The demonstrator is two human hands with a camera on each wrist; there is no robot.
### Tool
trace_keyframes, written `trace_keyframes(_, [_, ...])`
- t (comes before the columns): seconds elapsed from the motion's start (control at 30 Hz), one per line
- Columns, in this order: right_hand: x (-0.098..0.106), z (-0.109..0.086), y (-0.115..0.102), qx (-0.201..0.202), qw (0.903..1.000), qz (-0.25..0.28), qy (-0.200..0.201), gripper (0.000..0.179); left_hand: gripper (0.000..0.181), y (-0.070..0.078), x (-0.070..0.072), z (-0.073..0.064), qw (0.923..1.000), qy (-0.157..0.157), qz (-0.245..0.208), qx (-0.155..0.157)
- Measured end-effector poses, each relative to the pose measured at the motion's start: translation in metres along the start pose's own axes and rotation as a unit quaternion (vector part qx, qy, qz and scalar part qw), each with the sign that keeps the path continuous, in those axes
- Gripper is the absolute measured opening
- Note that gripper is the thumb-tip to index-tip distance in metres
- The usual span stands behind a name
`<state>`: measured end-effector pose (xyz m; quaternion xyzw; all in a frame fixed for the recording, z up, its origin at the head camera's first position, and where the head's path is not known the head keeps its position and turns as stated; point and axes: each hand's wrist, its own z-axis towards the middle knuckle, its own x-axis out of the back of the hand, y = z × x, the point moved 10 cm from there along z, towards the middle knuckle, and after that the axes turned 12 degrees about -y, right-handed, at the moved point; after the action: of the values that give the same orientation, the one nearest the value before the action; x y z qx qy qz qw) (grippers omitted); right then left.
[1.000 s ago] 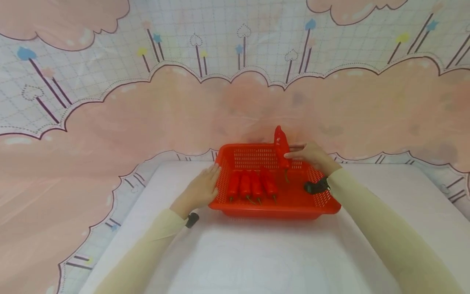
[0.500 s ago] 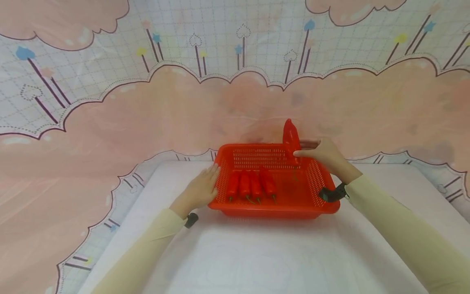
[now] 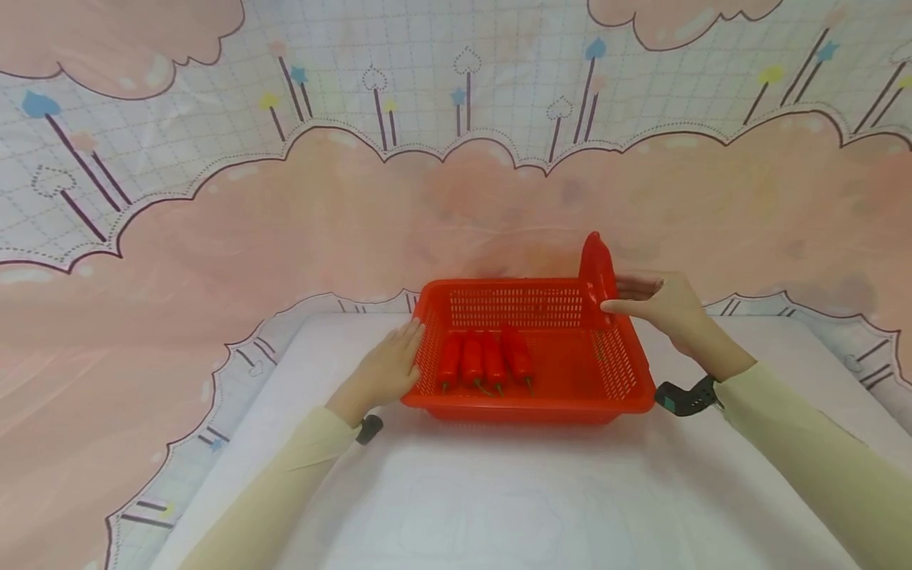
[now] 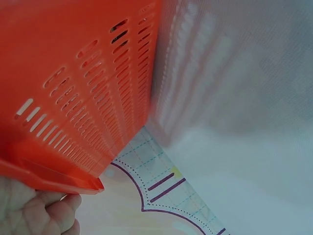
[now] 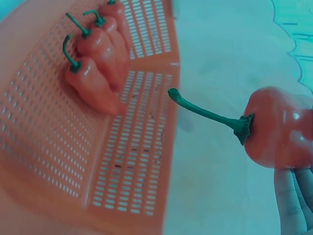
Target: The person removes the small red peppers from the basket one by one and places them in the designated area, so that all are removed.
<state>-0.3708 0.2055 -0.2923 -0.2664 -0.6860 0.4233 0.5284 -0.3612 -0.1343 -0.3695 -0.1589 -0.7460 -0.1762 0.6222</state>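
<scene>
In the head view, my right hand (image 3: 670, 310) pinches a red pepper (image 3: 595, 269) between thumb and fingers. It holds the pepper upright, tip up, over the back right corner of a red plastic basket (image 3: 527, 410). The right wrist view shows that pepper (image 5: 276, 129) close up, its green stem pointing back over the table. My left hand (image 3: 385, 368) rests on the basket's left rim with its fingers extended. Several more red peppers (image 3: 472, 362) lie side by side in the left half of the basket, stems toward me.
The basket stands on a white tabletop (image 3: 456, 499). A pink and white patterned cloth (image 3: 370, 206) hangs behind and along the left. Black wrist devices (image 3: 685, 397) are worn on both arms. Slotted openings (image 4: 93, 88) run through the basket's side wall.
My right hand has moved to the right with the pepper, from over the basket's middle to its back right corner. The left hand and the peppers in the basket stay put.
</scene>
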Motion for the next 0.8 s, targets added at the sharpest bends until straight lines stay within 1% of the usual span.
trace_keyframes(0.07, [0.005,-0.005,0.003,0.003,1.0000,-0.002,0.006,0.070,0.066,0.000,0.000,0.000,1.0000,0.002,-0.001,0.000])
trace_keyframes(0.17, [0.012,-0.012,0.009,0.004,0.9999,0.012,0.012,0.071,0.066,0.000,0.001,0.000,1.0000,0.003,-0.002,0.001])
trace_keyframes(0.33, [0.025,-0.021,0.024,-0.006,0.9996,0.016,0.022,0.072,0.066,0.000,0.001,0.000,1.0000,0.002,-0.001,0.002])
trace_keyframes(0.43, [0.032,-0.025,0.034,-0.015,0.9996,0.008,0.024,0.072,0.066,0.000,0.001,0.000,1.0000,0.004,-0.001,0.000])
trace_keyframes(0.8, [0.055,-0.034,0.068,-0.039,0.9978,0.019,0.050,0.076,0.067,0.000,0.000,0.000,1.0000,0.005,-0.005,-0.002])
